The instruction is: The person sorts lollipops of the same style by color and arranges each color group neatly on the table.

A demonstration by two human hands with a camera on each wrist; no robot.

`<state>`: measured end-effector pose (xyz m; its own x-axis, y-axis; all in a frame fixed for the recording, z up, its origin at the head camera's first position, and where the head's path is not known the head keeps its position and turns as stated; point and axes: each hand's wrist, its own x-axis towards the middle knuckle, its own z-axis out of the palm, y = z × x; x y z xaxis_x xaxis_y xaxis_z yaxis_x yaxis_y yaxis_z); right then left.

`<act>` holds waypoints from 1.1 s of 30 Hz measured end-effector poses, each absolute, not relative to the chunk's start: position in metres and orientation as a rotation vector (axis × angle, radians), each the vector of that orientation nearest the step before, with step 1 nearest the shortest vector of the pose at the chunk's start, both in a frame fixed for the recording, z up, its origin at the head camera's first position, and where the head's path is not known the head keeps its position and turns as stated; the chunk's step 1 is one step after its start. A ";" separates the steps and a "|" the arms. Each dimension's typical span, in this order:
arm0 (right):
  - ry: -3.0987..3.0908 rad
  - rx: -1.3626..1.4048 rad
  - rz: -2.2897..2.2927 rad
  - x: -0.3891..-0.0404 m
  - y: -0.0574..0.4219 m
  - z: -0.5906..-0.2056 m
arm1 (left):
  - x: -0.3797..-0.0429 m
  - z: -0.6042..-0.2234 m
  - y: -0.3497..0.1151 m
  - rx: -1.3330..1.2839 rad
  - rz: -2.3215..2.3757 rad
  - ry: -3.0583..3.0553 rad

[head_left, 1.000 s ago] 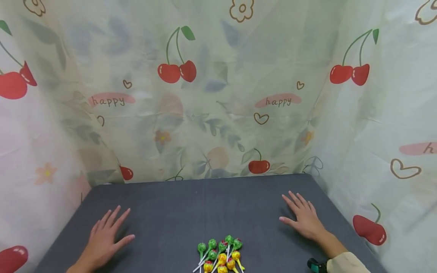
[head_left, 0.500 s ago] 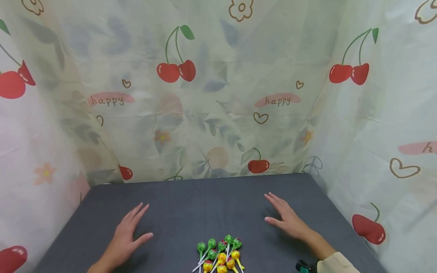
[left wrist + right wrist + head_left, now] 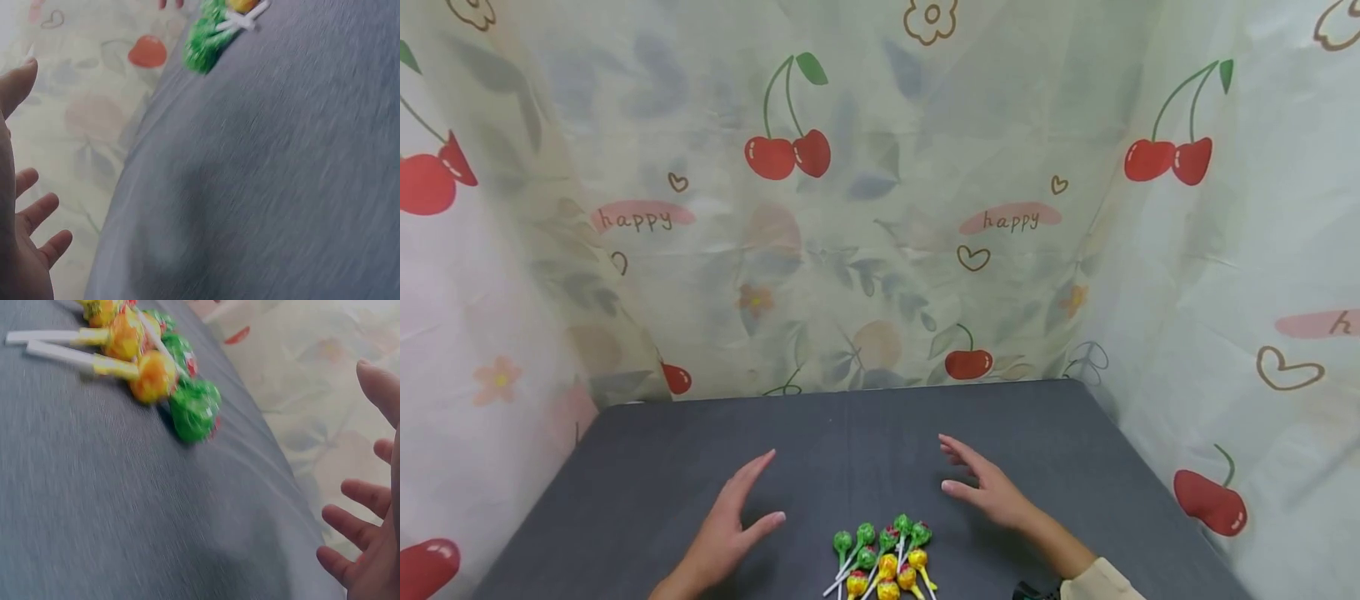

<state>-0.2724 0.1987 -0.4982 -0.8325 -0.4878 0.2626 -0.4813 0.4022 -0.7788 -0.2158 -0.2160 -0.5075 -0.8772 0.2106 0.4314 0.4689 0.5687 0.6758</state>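
A cluster of lollipops lies near the front middle of the table, green-wrapped lollipops mostly behind and yellow-wrapped lollipops in front, their white sticks pointing mostly toward me. To their left, my left hand hovers above the cloth, fingers extended and thumb apart, holding nothing. On the other side my right hand is held likewise, palm turned inward and free of any object. Up close in the right wrist view, a green lollipop and a yellow lollipop lie away from the fingers. Neither hand touches the lollipops.
A dark grey cloth covers the table. Behind and at both sides hangs a pale curtain printed with cherries and flowers. A dark band shows by the right sleeve at the bottom edge.
Both hands have moved inward from the table's sides, closer to the lollipops, and their palms have turned to face each other. The lollipops have stayed in place.
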 end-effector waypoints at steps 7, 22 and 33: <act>2.525 -0.954 -1.519 -0.271 0.174 -0.506 | -0.212 -0.513 -0.191 -0.524 -1.237 -2.527; 2.396 -0.888 -1.441 -0.263 0.123 -0.505 | -0.217 -0.527 -0.155 -0.563 -1.390 -2.650; 2.441 -0.916 -1.206 -0.271 0.102 -0.515 | -0.225 -0.534 -0.146 -0.569 -1.419 -2.781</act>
<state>-0.2713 0.1019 -0.5153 -0.7643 -0.6438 0.0371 -0.4208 0.4542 -0.7852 -0.2250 -0.1457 -0.5340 -0.9351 0.3288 0.1319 0.2998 0.5359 0.7893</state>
